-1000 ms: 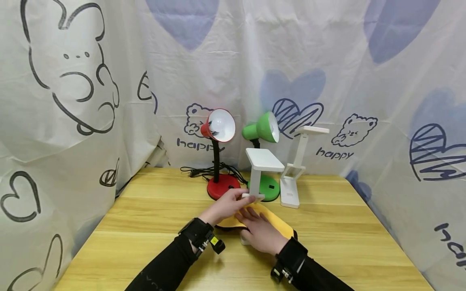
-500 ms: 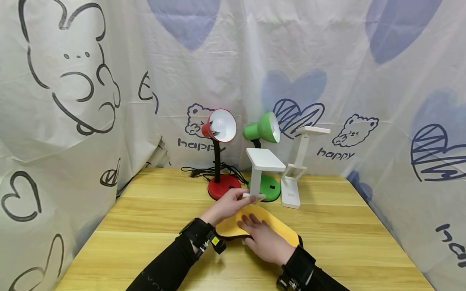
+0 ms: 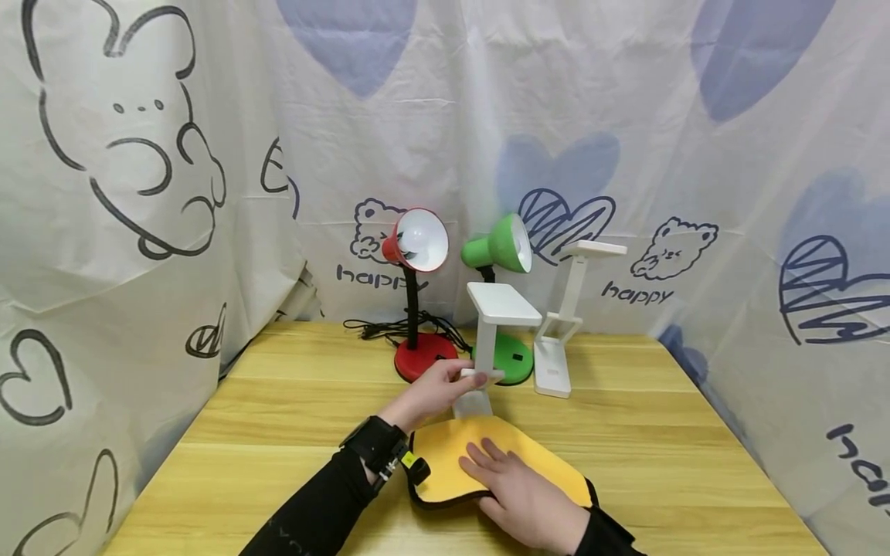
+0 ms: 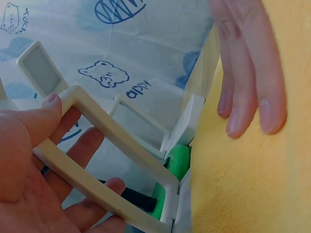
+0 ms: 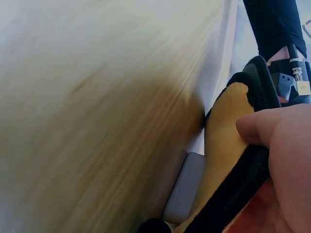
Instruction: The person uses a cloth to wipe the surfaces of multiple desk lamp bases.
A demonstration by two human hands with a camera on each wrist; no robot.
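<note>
A white folding desk lamp (image 3: 504, 303) stands near the table's middle. My left hand (image 3: 434, 390) grips its white hinge frame (image 4: 131, 155), thumb and fingers around one end. Part of the lamp's base (image 3: 473, 404) shows behind a yellow plush cloth pad (image 3: 445, 459) with black edging. My right hand (image 3: 528, 494) holds the pad, its fingers spread along the top. In the right wrist view the thumb (image 5: 265, 127) presses the pad's underside by the black edge. A pale grey block (image 5: 184, 189) lies beneath the pad there.
Behind the held lamp stand a red lamp (image 3: 427, 357), a green lamp (image 3: 497, 245) and a second white folding lamp (image 3: 553, 369). Black cords (image 3: 382, 330) lie behind the red base. A printed white curtain (image 3: 313, 139) surrounds the wooden table (image 3: 667, 463).
My right hand has drawn the yellow pad toward me, away from the lamp's post, uncovering part of the lamp's base. My left hand keeps its grip in the same spot.
</note>
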